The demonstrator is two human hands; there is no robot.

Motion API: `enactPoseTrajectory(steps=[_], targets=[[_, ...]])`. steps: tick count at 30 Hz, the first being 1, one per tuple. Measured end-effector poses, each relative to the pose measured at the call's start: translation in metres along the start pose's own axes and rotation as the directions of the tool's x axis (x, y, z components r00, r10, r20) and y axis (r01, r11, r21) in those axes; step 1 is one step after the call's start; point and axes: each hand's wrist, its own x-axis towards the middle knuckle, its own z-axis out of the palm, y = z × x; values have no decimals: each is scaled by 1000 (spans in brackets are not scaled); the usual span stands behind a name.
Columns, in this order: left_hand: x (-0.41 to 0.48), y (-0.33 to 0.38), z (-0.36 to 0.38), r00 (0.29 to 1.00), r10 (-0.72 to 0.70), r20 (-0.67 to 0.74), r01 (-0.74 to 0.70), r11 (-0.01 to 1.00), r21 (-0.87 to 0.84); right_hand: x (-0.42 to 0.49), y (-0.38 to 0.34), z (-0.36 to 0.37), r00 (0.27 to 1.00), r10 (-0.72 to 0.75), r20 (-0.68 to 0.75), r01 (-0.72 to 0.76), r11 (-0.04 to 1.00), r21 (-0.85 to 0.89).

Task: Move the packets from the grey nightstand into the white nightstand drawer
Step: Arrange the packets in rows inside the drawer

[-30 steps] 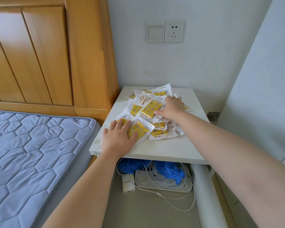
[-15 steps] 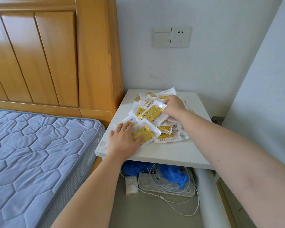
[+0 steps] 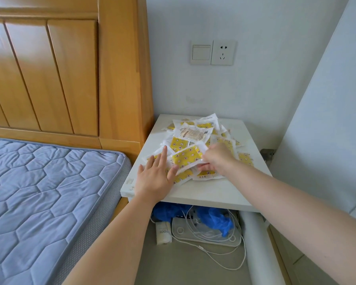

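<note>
Left hand (image 3: 154, 177): fingers straight and spread, palm down on the front-left edge of the pile, thumb against the near edge of a yellow packet (image 3: 186, 157). Right hand (image 3: 216, 159): fingers curled, pinching the right end of that same packet; slightly blurred, so the exact finger placement could not be told.

Packets (image 3: 195, 133): loose overlapping heap, clear wrappers with yellow printed inserts, one lying with a beige label face up. All lay on top of the nightstand (image 3: 214, 192), mostly on its rear and middle area; the front strip was bare.

Surface: pale, matte top, set in the corner between a wooden headboard (image 3: 49, 75) and a white side panel (image 3: 327, 120). Blue-grey quilted mattress (image 3: 39, 192) lay to the left.

Wall behind: light switch (image 3: 200, 52) and socket (image 3: 222, 52), side by side.

Under the nightstand: crumpled blue plastic bag (image 3: 214, 219), tangled white cables (image 3: 224, 258) over a flat white device (image 3: 203, 237), and a white roll (image 3: 259, 243) lying on the floor at the right.
</note>
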Motion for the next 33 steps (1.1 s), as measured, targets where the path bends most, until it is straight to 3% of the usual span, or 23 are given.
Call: enactPoseTrajectory(steps=[3, 6, 9, 14, 19, 23, 26, 30, 33], targets=[[2, 1, 0, 999, 7, 39, -10, 997, 70, -9, 6, 13, 994, -98, 57, 111, 940, -324], [4, 0, 1, 999, 7, 54, -13, 994, 106, -13, 0, 16, 951, -298, 81, 273, 689, -672], [5, -1, 1, 999, 8, 48, -13, 994, 110, -11, -11, 18, 963, -245, 114, 254, 671, -696], [4, -1, 2, 1000, -4, 22, 2, 995, 96, -10, -26, 21, 989, 35, 143, 58, 802, -594], [1, 2, -1, 999, -8, -35, 8, 1000, -2, -6, -30, 16, 990, -96, 99, 128, 903, -411], [-2, 1, -3, 999, 20, -39, -20, 1000, -19, 6, -32, -4, 995, -87, -41, 87, 996, 9], [-1, 0, -2, 995, 32, -91, -31, 999, 14, 14, -24, -31, 990, -34, -138, 72, 958, 277], [5, -3, -1, 996, 57, -74, -52, 996, 67, 13, 9, -57, 950, 7, -311, 119, 916, 384], [4, -2, -1, 996, 46, -79, -45, 999, 10, -1, 38, -64, 848, 3, -530, 207, 919, 336]])
